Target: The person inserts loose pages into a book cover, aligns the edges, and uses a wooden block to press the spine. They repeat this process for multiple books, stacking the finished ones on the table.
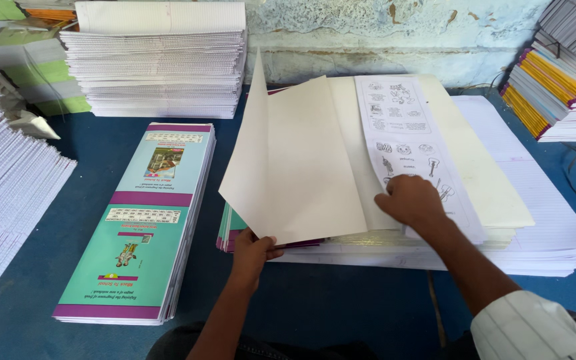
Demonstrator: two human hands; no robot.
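Observation:
My left hand grips the near edge of a cream sheet and holds it lifted, its top corner raised above the pile. Under that sheet lies a small stack of teal and purple covers. My right hand presses flat on a white printed sheet with small drawings. That sheet rests on a thick stack of cream sheets, which sits on a wider pile of ruled white paper. All of it lies on a blue table.
A long stack of teal and purple printed covers lies to the left. Tall piles of ruled paper stand at the back left and along the left edge. Colour-edged stacks of notebooks fill the right rear corner.

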